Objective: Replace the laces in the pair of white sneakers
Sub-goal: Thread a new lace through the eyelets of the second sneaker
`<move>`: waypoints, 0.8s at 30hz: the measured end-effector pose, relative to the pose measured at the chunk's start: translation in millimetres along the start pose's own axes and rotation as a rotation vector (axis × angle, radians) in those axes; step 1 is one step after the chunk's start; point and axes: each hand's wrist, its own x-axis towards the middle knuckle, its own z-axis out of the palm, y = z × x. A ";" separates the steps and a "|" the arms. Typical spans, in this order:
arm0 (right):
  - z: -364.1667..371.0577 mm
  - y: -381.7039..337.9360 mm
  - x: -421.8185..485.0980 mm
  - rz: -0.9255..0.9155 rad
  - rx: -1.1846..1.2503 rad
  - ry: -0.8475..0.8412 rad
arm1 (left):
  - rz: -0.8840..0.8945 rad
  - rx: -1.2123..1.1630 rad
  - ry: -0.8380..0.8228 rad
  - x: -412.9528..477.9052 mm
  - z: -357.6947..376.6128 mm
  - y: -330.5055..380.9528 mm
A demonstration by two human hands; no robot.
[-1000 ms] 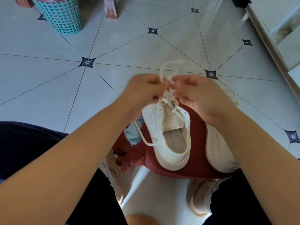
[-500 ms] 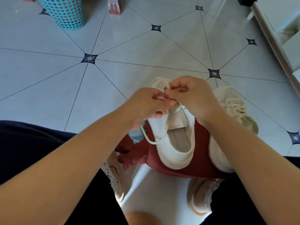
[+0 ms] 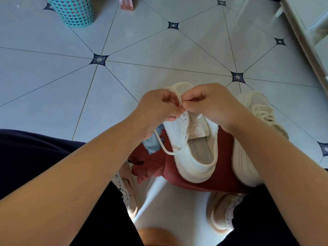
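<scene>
Left hand and right hand pinch the limp lace over the sneaker; floppy stuff, likely best held near its tip.

White sneakers, qty 2: centre sneaker, right sneaker. Hands, qty 2: left hand, right hand. Loose lace, qty 1. Red cloth, qty 1. Teal basket, qty 1. Beige worn shoes, qty 2: left-foot shoe, right-foot shoe.
</scene>
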 end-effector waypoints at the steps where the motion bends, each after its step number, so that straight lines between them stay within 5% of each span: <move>1: 0.3 -0.5 0.1 -0.011 -0.044 0.006 | 0.007 0.000 -0.011 -0.3 0.5 -0.4; 19: -5.9 6.7 -11.3 -0.033 -0.236 0.083 | -0.085 -0.178 0.082 -1.3 6.0 -7.8; 24: -7.8 14.4 -18.0 -0.108 -0.617 0.096 | -0.124 -0.280 0.109 -3.3 8.5 -11.8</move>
